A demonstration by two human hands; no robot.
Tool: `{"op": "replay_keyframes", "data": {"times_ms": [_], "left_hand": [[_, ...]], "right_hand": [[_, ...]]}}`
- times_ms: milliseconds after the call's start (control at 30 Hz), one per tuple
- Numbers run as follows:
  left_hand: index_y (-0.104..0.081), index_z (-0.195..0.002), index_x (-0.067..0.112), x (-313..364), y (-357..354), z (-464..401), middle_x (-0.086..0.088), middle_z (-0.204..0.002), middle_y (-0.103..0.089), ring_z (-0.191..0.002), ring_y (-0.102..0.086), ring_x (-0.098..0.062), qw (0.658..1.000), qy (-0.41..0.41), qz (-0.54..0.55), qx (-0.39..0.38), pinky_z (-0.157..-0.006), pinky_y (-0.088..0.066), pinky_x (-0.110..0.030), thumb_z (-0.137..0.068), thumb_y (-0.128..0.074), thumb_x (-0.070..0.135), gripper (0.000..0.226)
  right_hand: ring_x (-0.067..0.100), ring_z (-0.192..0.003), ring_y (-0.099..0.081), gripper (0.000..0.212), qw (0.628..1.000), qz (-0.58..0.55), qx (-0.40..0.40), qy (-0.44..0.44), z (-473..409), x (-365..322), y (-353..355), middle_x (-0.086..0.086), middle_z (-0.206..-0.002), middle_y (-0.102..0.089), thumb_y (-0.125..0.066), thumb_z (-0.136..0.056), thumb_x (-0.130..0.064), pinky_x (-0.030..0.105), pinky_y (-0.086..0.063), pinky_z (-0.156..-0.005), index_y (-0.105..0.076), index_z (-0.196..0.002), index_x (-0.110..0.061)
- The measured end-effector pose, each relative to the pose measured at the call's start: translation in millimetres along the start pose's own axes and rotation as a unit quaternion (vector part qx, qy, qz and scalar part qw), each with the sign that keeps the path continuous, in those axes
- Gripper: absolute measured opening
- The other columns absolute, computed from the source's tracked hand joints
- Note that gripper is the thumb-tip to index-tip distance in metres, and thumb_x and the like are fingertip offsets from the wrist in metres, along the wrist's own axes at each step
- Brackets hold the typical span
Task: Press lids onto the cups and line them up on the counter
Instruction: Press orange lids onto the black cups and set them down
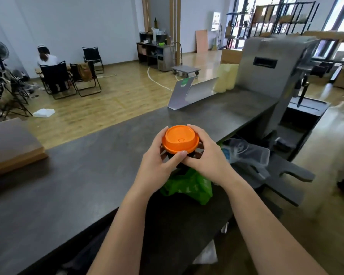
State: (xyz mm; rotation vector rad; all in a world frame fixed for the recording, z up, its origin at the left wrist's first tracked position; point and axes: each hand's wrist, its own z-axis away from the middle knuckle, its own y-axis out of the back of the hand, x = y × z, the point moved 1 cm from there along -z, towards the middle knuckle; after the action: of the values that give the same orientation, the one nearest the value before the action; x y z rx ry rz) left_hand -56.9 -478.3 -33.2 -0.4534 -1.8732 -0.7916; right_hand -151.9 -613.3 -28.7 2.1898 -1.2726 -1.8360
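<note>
**Between both hands: an orange lid held on a dark cup above the counter**

Between the curled fingers of the left hand (157, 161) and the right hand (205, 157) sits an orange lid (180, 139), round, with a raised centre and a small drinking tab toward the person. Left fingers wrap the lid's left rim from below, and the left thumb (177, 157) lies along the near rim, its tip touching the right hand. Right fingers curl over the lid's right and far rim, one fingertip (189, 126) showing at the far edge. Both hands thus grip the lid and the dark cup (180, 165) beneath it; only a sliver of the cup shows under the thumb, so whether the lid is fully seated cannot be told.

Below the wrists lies a crumpled green plastic bag (189, 187) on a dark cloth (179, 225). Just right of the right hand's knuckles lies a clear plastic sleeve (246, 151). Under and beyond the fingers stretches the dark counter (87, 165); farther beyond them stand a folded grey card (187, 94) and a grey machine (270, 76).
</note>
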Motion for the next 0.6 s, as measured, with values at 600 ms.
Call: {"op": "replay_keyframes", "data": {"times_ms": [600], "left_hand": [[-0.037,-0.143,0.035,-36.4,-121.1,-208.3,0.020,-0.132,-0.052,-0.121,-0.053,-0.002,0.998,0.049,-0.019,0.029,-0.101,-0.047,-0.023,-0.073,-0.080,0.047,0.083]], "right_hand": [[0.006,-0.121,-0.045,0.088,0.998,-0.033,-0.031,-0.047,-173.3,150.4,94.1,-0.031,-0.119,-0.041,-0.082,-0.076,-0.024,0.030,-0.047,-0.100,-0.029,-0.144,-0.044]]}}
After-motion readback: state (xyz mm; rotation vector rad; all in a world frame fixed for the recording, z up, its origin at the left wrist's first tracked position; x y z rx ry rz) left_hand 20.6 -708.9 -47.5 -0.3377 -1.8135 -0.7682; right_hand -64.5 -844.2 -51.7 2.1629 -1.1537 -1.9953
